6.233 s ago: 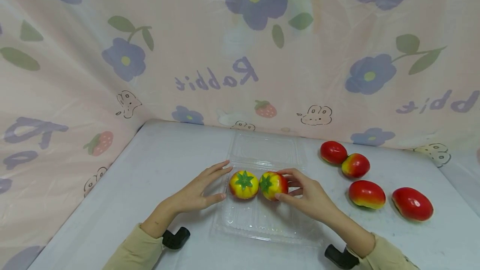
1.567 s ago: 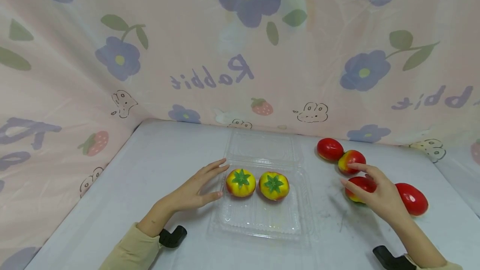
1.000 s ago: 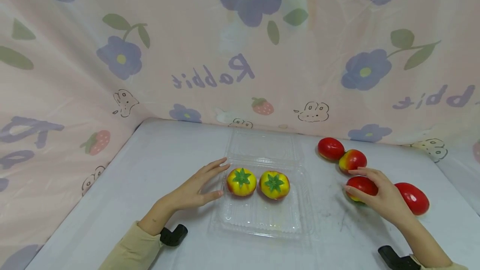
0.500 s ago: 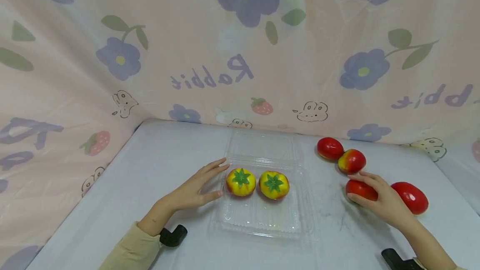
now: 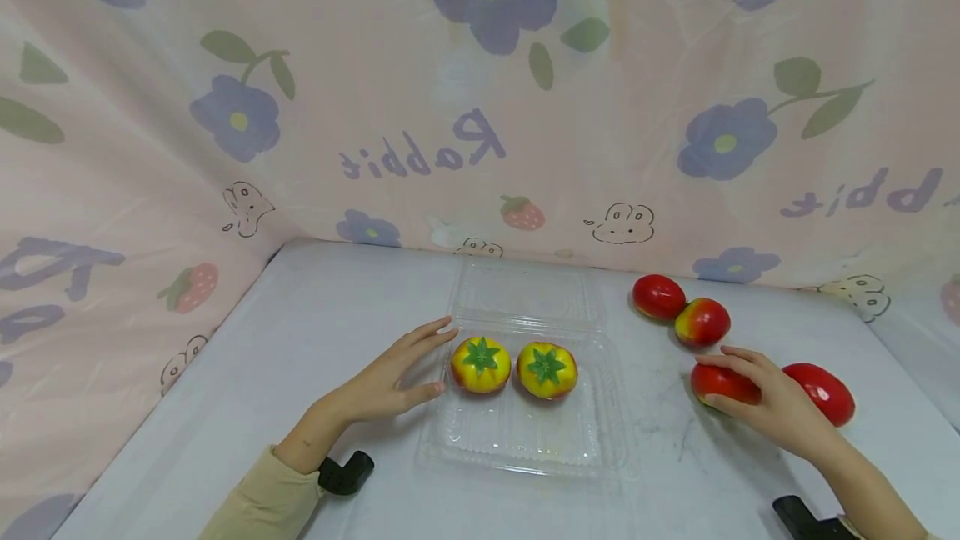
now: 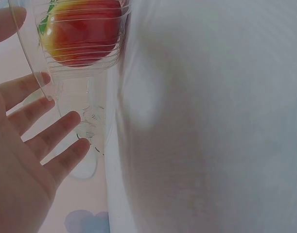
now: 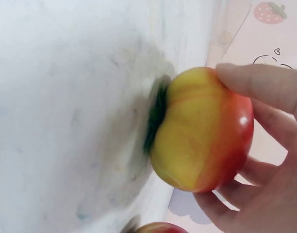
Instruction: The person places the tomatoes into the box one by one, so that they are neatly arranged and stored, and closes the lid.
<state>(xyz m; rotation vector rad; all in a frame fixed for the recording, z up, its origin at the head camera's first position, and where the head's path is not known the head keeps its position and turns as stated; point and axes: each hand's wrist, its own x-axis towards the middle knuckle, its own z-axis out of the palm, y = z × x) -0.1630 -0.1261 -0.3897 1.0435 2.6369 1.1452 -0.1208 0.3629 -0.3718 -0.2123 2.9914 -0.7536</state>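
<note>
At the bottom edge of the head view, nearest the wearer, a black wrist mount point(image 5: 347, 473) sits beside the cuff of a beige sleeve point(image 5: 262, 498), and another black mount point(image 5: 810, 521) shows by the opposite forearm. Just past them, the left hand point(image 5: 386, 382) is loose and holds nothing, its fingers spread and nearly straight by the left rim of a clear plastic container point(image 5: 517, 444); the left wrist view puts fingertips right at that rim, though whether they press on it I cannot tell. Over on the other side, the right hand point(image 5: 780, 402) grasps a red-and-yellow fruit point(image 5: 726, 384), thumb and fingers round its sides. That fruit is to the right of the container, its dark green leafy end turned toward the white tabletop point(image 5: 360, 298). Partly behind the same hand lies a glossy red fruit point(image 5: 825, 394). Inside the container, a left yellow fruit point(image 5: 481, 365) and a right yellow fruit point(image 5: 547, 371) sit just apart, green leaves up. Beyond them the lid point(image 5: 525, 290) lies folded back. Farther off to the right, an oval red fruit point(image 5: 659, 297) and a yellow-sided fruit point(image 5: 702, 322) seem to touch. Behind everything hangs a pale pink sheet point(image 5: 360, 107) printed with purple flowers, rabbits and mirrored lettering
</note>
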